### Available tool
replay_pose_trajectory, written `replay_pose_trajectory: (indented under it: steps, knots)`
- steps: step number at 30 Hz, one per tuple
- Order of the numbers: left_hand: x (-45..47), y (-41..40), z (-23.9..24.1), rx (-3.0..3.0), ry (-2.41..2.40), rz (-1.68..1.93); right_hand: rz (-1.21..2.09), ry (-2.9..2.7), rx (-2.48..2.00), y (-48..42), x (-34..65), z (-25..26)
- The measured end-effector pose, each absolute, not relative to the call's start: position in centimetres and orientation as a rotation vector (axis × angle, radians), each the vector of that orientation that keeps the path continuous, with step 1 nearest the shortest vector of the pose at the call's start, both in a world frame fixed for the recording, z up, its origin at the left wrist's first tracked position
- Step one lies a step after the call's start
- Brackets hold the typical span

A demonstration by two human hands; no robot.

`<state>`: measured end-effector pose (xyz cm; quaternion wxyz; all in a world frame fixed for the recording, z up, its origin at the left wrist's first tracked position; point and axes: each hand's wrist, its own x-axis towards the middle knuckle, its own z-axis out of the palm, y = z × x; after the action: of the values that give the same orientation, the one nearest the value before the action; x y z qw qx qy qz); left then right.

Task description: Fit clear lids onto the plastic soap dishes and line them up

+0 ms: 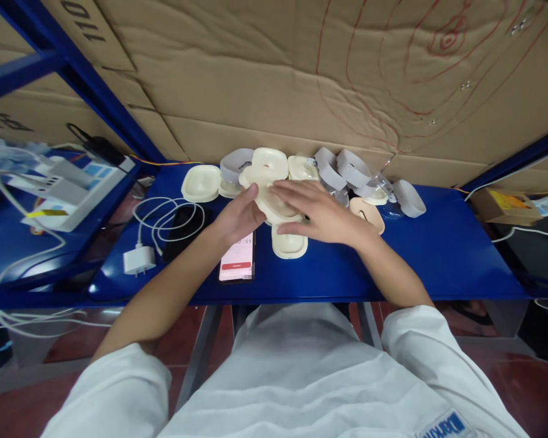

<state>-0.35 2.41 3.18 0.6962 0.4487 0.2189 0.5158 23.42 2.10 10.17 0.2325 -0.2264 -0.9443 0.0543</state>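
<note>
A cream plastic dish with rounded corners point(274, 210) is held up over the blue table, tilted toward me. My left hand point(240, 216) grips its left edge, with the thumb up along the rim and the other fingers largely hidden. Across the dish's right side lies my right hand point(317, 210), fingers stretched out over its surface and thumb apart near the lower rim. Just below sits a smaller cream piece point(290, 245). Behind the held dish are other cream dishes point(201, 184) and grey rounded ring-shaped pieces point(354, 168).
A phone with a lit screen point(236, 264) lies under my left wrist. Left of it are a dark phone point(182, 230), a coiled white cable and a charger plug point(139, 260). A peach piece point(368, 214) lies on the right. Cardboard point(256, 91) walls the back.
</note>
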Motion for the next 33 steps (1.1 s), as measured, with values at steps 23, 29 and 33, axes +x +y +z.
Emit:
replay_pose_trajectory:
  steps: [23,29,33]
  knots:
    - [-0.6,2.5,4.1,1.083,0.359,1.006,-0.184,-2.289,-1.185,8.1,26.6,9.3]
    - [-0.5,2.6,4.2,1.117,0.476,1.078,-0.255,-2.149,-1.137,7.3,29.7,11.5]
    - [-0.5,2.2,4.6,1.417,0.737,1.257,-0.336,-1.919,-1.395,7.0,38.3,10.8]
